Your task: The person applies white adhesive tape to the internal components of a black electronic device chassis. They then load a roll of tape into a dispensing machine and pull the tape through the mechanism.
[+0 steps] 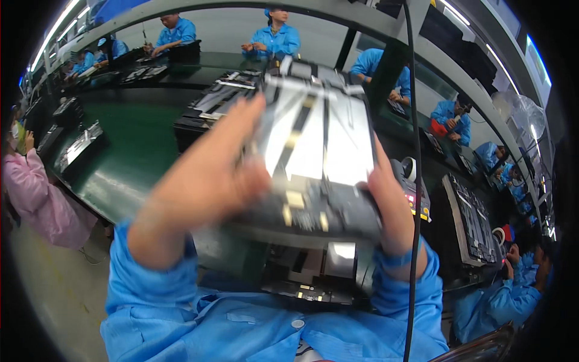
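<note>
Between my two hands is a black tray-like block [338,157] with bright silver panels, dark strips and small yellowish tabs on top; motion blurs it, and I cannot tell whether it is one piece or a stack. My left hand [205,181] grips its left side, thumb over the top edge. On the right side, my right hand [392,202] closes round the edge with its thumb on top. Beneath it, close to my body, lies a similar dark unit [310,271] with a silver patch, partly covered.
A stack of similar trays [211,108] stands beyond my left hand. More panels [81,145] lie on the green bench [132,133]. Another stack [467,220] is at the right. A black cable [413,151] hangs in front. Several people in blue work around; one person [48,199] wears pink.
</note>
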`<state>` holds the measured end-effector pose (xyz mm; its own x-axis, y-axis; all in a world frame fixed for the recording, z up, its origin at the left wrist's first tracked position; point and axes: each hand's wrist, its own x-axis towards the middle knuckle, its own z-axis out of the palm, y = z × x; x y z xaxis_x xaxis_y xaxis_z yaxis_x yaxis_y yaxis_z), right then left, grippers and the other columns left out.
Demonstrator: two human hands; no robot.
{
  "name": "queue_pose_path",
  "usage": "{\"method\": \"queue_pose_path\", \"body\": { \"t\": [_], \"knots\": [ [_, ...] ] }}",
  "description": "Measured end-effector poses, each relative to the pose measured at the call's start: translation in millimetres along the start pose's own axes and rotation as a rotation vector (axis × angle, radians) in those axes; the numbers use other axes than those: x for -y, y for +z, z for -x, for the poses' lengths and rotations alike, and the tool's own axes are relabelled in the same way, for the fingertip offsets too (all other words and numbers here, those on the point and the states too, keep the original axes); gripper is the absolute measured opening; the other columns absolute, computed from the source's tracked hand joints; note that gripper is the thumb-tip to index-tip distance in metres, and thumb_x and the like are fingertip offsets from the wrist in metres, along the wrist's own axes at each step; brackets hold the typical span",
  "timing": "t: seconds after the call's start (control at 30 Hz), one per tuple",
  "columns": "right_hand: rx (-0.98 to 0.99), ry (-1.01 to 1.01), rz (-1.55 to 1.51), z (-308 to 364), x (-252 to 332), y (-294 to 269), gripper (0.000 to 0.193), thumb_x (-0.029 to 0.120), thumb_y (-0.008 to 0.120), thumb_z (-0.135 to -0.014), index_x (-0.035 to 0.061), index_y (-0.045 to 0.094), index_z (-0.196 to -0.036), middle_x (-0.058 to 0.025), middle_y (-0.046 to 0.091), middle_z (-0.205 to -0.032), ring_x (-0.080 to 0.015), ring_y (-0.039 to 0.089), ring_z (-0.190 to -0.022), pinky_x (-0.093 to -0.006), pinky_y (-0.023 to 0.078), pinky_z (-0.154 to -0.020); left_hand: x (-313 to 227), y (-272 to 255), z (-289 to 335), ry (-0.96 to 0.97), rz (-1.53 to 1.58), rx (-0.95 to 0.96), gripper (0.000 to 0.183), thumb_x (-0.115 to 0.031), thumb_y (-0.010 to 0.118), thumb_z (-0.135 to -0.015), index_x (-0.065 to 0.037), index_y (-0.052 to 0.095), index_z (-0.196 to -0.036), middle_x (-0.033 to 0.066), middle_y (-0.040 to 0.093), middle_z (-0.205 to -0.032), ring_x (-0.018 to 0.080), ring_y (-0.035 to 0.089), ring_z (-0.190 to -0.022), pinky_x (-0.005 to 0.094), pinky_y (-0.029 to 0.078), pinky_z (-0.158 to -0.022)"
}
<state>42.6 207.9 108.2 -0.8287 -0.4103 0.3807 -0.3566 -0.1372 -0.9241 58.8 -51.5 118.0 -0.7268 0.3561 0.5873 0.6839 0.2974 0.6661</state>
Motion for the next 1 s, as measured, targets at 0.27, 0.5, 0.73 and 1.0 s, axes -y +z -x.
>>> {"method": "queue_pose_path", "body": {
  "t": [0.27, 0.5, 0.73, 1.0],
  "knots": [
    [-0.030, 0.092, 0.182, -173, -80, 22, 0.073, 0.039, 0.054, -0.087, -0.0116, 0.028, -0.134, -0.0240, 0.041, -0.133, -0.0290, 0.040, -0.123, -0.0320, 0.030, -0.103, 91, -100, -81, -0.440, 0.425, -0.100, 0.076, -0.062, 0.042, -0.088, -0.005, 0.039, -0.138, 0.0126, 0.042, -0.138, 0.0204, 0.044, -0.123, 0.0314, 0.030, -0.105],
    [0.160, 0.022, 0.102, -143, -63, 40, 0.080, 0.053, 0.052, -0.088, -0.0068, 0.026, -0.136, -0.0210, 0.038, -0.135, -0.0287, 0.035, -0.127, -0.0338, 0.027, -0.106, 139, -114, -42, -0.272, 0.418, -0.100, 0.073, -0.051, 0.056, -0.086, -0.003, 0.038, -0.138, 0.0117, 0.041, -0.140, 0.0199, 0.037, -0.129, 0.0312, 0.029, -0.106],
    [0.169, -0.105, 0.311, -136, -67, 42, 0.112, 0.067, 0.064, -0.070, -0.0092, 0.017, -0.138, -0.0296, 0.027, -0.137, -0.0367, 0.028, -0.131, -0.0400, 0.026, -0.108, 111, -95, -28, -0.168, 0.225, -0.128, 0.105, -0.037, 0.084, -0.063, 0.007, 0.027, -0.140, 0.0190, 0.034, -0.143, 0.0236, 0.035, -0.131, 0.0315, 0.025, -0.108],
    [0.130, -0.026, 1.004, -113, -45, 36, 0.101, 0.056, 0.067, -0.072, -0.0104, 0.025, -0.136, -0.0296, 0.037, -0.136, -0.0409, 0.041, -0.124, -0.0403, 0.029, -0.107, 120, -92, -18, -0.015, -0.096, -0.170, 0.077, -0.047, 0.076, -0.069, 0.003, 0.054, -0.124, 0.0176, 0.039, -0.141, 0.0263, 0.035, -0.132, 0.0358, 0.028, -0.107]
  ]
}}
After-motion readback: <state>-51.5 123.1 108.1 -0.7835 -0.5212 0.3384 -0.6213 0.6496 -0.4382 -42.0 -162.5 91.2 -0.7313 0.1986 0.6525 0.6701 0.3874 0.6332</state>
